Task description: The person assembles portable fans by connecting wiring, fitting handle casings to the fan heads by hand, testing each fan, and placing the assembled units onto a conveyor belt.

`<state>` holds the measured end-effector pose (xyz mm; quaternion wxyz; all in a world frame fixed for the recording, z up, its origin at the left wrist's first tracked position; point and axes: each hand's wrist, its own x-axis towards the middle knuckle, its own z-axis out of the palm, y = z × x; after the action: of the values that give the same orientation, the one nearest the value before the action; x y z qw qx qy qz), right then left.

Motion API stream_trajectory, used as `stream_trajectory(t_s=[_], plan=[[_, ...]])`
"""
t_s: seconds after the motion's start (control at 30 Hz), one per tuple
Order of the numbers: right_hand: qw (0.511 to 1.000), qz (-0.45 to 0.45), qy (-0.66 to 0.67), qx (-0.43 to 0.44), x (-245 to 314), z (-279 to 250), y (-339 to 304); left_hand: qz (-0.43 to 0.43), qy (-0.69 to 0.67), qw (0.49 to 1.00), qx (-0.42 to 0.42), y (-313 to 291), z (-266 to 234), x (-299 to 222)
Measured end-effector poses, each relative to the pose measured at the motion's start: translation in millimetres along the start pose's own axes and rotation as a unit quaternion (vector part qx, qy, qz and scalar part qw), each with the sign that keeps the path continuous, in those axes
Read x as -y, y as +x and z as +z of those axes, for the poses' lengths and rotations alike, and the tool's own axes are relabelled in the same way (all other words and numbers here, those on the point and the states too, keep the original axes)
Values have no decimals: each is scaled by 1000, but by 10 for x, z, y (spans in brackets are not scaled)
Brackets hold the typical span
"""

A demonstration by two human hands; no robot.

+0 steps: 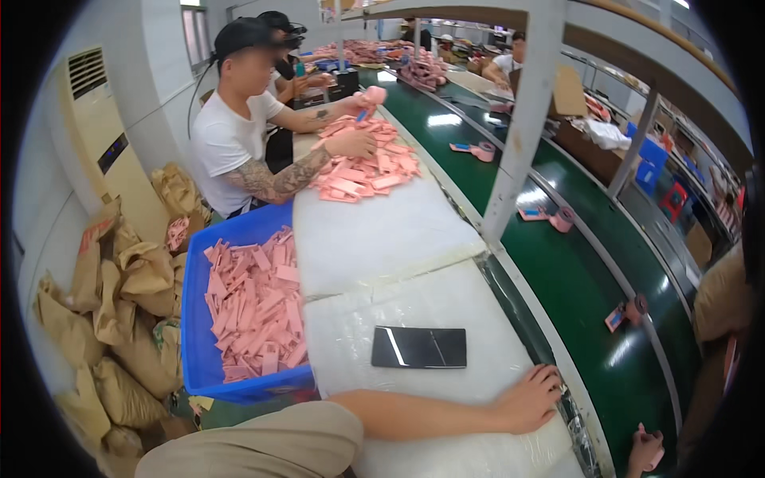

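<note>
Biggest thing in here is the green conveyor belt (526,279), heading off down the room just right of a long bench (382,239) topped with white padded sheeting (446,299). There's a tall floor-standing air conditioner (107,131) by the wall on the left. Partway up the bench a co-worker (239,119) in a white tee and black cap has one hand on a heap of flat pink pieces (366,171) and the other holding something pink up over it.

Nearer, a blue bin (194,319) sits against the bench, loaded with loose pink strips (259,303), and brown paper sacks (127,390) are piled left of that. Some beige clothing (263,442) fills the bottom, with a bare forearm (430,416) laid across the bench beside it.

A shiny black slab (418,347) lies flat on the sheeting. Just past it, the left hand (530,398) rests palm-down at the belt-side edge, fingers loosely spread and a bit bent. The right hand (645,450) is over by the belt, low in the corner, fingers curled around a pink part (657,460) that's only partly visible. Smallest stuff: three pink-and-blue bits (554,217) spaced well apart along the belt.
</note>
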<state>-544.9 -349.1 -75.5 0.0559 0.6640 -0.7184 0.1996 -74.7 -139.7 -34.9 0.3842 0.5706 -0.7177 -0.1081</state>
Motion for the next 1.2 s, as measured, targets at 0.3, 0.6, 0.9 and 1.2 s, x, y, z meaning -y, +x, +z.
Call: stream_trajectory(t_s=[0.3, 0.6, 0.9, 1.2], plan=[[991, -55, 104, 69, 1770, -501, 13, -10, -32, 999, 26, 92, -218, 6], [990, -54, 61, 119, 1607, -862, -164, -25, -26, 998, 42, 77, -228, -57], [966, -223, 70, -107, 1715, -1016, 73, -14, -28, 999, 33, 110, -188, -103], [880, -445, 163, -43, 3241, -2330, -1019, 91, -171, 951, -243, 202, -579, -279]])
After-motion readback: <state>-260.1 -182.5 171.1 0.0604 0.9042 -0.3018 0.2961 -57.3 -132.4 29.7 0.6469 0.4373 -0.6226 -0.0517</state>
